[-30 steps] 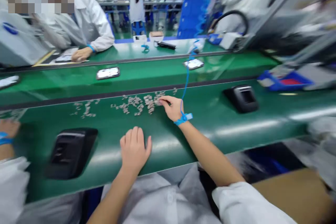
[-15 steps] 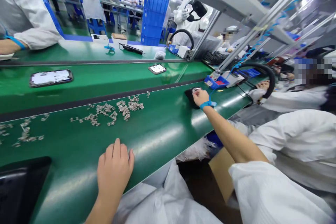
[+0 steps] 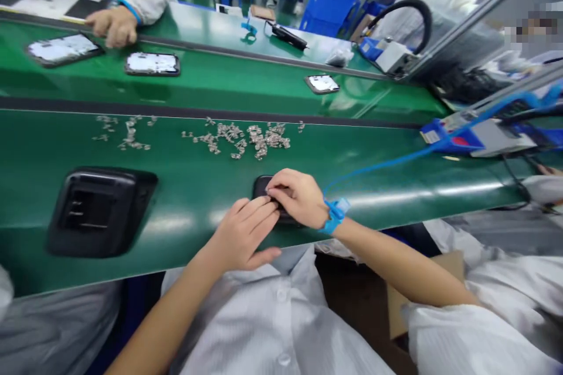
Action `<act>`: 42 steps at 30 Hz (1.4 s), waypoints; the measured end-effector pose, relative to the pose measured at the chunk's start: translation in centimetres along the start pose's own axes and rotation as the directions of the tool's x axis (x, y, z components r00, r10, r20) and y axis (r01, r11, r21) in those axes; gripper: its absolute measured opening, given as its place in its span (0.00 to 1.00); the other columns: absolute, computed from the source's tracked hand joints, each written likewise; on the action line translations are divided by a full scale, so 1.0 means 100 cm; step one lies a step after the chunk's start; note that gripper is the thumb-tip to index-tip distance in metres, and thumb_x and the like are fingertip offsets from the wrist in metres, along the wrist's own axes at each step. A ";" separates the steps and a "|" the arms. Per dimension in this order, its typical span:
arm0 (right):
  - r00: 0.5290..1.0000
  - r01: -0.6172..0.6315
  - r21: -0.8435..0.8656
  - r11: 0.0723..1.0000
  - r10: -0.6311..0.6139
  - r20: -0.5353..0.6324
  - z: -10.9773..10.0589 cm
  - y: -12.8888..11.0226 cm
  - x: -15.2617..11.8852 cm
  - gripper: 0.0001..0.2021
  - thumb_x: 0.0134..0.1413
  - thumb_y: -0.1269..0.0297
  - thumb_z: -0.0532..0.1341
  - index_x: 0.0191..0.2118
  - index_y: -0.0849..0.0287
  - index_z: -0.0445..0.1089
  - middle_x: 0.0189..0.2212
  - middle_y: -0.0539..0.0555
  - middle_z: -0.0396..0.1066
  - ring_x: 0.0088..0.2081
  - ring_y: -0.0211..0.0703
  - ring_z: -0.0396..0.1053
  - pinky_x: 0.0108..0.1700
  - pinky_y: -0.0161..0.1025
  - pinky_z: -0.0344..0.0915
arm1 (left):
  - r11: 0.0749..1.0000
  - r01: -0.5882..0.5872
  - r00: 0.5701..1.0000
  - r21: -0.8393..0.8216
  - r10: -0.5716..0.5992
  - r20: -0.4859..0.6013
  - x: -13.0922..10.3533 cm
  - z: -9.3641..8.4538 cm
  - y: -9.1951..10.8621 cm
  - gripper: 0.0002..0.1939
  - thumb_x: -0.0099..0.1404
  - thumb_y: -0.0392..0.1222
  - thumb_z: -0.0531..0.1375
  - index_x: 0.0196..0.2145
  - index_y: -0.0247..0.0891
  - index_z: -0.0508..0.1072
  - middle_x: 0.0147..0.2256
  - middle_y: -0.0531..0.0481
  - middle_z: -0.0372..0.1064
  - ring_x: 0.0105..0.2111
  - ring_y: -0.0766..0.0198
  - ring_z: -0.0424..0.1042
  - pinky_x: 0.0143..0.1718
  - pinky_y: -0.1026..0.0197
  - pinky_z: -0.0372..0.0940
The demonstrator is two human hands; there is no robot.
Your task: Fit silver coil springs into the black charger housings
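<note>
A black plastic casing lies on the green bench in front of me, mostly covered by my hands. My right hand is over it, thumb and fingers pinched together at its surface. What sits between those fingertips is too small to name. From the left, my left hand rests its outstretched fingers on the casing's near side, thumb spread apart. Beyond the casing are loose piles of small silvery metal pieces. A larger black casing with a recessed bay stands to the left.
Phone-like units with white faces lie on the far green strip. A co-worker's hand is beside them. A black pen-shaped tool lies at the back. A blue bin stands right, and a blue cord runs to my right wristband.
My right hand has come in from the far right, and a black casing is now in front of me. My left hand has met it there. The view has turned downward and left.
</note>
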State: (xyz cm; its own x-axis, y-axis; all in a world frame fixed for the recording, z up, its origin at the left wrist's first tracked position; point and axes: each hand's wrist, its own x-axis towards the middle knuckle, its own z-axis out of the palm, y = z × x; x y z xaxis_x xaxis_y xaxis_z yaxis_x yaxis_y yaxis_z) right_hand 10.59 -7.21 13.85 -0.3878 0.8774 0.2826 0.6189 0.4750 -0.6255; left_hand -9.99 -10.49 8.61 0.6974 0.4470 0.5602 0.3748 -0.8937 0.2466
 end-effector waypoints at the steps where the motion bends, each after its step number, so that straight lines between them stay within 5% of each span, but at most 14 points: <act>1: 1.000 0.018 -0.027 0.999 -0.017 0.003 -0.006 0.002 0.003 0.06 0.62 0.74 0.61 0.36 0.58 0.75 0.34 0.52 0.75 0.36 0.40 0.73 0.41 0.37 0.68 | 1.000 0.029 0.999 -0.010 -0.029 0.037 0.000 0.000 0.000 0.34 0.76 0.60 0.44 0.62 0.27 0.66 0.61 0.35 0.68 0.65 0.45 0.61 0.59 0.45 0.55; 5: 0.988 0.151 -0.364 0.919 -0.133 0.075 -0.033 0.016 0.004 0.10 0.68 0.70 0.57 0.42 0.60 0.77 0.38 0.57 0.75 0.39 0.45 0.72 0.43 0.41 0.69 | 0.998 0.065 0.981 0.001 -0.065 0.181 0.001 0.003 0.002 0.35 0.77 0.60 0.44 0.64 0.27 0.63 0.64 0.35 0.65 0.70 0.45 0.52 0.61 0.43 0.51; 12: 0.888 0.449 -0.597 0.664 -0.256 0.383 -0.039 0.028 -0.001 0.14 0.69 0.73 0.50 0.47 0.63 0.74 0.37 0.60 0.74 0.37 0.49 0.65 0.40 0.44 0.63 | 0.997 0.076 0.988 -0.035 -0.070 0.137 0.001 0.006 0.003 0.30 0.78 0.58 0.44 0.59 0.31 0.67 0.60 0.37 0.69 0.67 0.48 0.57 0.59 0.44 0.53; 18: 0.858 0.506 -0.524 0.685 -0.342 0.383 -0.033 0.031 0.001 0.12 0.69 0.73 0.51 0.44 0.62 0.73 0.39 0.59 0.75 0.37 0.48 0.62 0.39 0.44 0.60 | 0.997 0.079 0.990 -0.016 -0.076 0.121 0.000 0.008 0.002 0.26 0.78 0.55 0.45 0.54 0.32 0.70 0.58 0.39 0.71 0.67 0.49 0.59 0.58 0.46 0.55; 28: 0.908 0.420 -0.581 0.698 -0.315 0.277 -0.024 0.028 -0.003 0.13 0.68 0.71 0.57 0.33 0.60 0.77 0.35 0.57 0.73 0.36 0.46 0.63 0.38 0.43 0.63 | 0.996 0.088 0.993 0.013 -0.088 0.081 0.012 0.014 0.006 0.18 0.77 0.51 0.51 0.45 0.33 0.72 0.48 0.39 0.75 0.64 0.48 0.64 0.56 0.47 0.58; 35: 0.942 0.315 -0.436 0.843 -0.335 0.033 -0.018 0.029 -0.017 0.11 0.65 0.74 0.59 0.40 0.57 0.80 0.36 0.54 0.80 0.40 0.48 0.70 0.44 0.46 0.71 | 0.994 0.106 0.989 0.024 -0.108 0.103 0.016 0.021 0.008 0.19 0.77 0.53 0.50 0.46 0.34 0.71 0.45 0.40 0.74 0.65 0.47 0.64 0.58 0.44 0.55; 42: 0.947 0.322 -0.388 0.864 -0.291 0.139 -0.015 0.033 -0.013 0.13 0.64 0.72 0.58 0.37 0.57 0.81 0.35 0.54 0.82 0.41 0.50 0.73 0.43 0.49 0.73 | 0.989 0.138 0.978 0.047 -0.144 0.150 0.017 0.017 0.010 0.20 0.77 0.53 0.48 0.47 0.35 0.71 0.47 0.39 0.74 0.64 0.48 0.63 0.56 0.43 0.53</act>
State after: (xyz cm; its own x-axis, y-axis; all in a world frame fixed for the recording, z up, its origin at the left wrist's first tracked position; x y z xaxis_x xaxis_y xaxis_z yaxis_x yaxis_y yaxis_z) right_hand 14.14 -6.72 12.48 -0.6417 0.6832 0.3484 0.6748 0.7189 -0.1669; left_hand -7.40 -10.57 8.40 0.7199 0.5716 0.3937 0.4959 -0.8205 0.2845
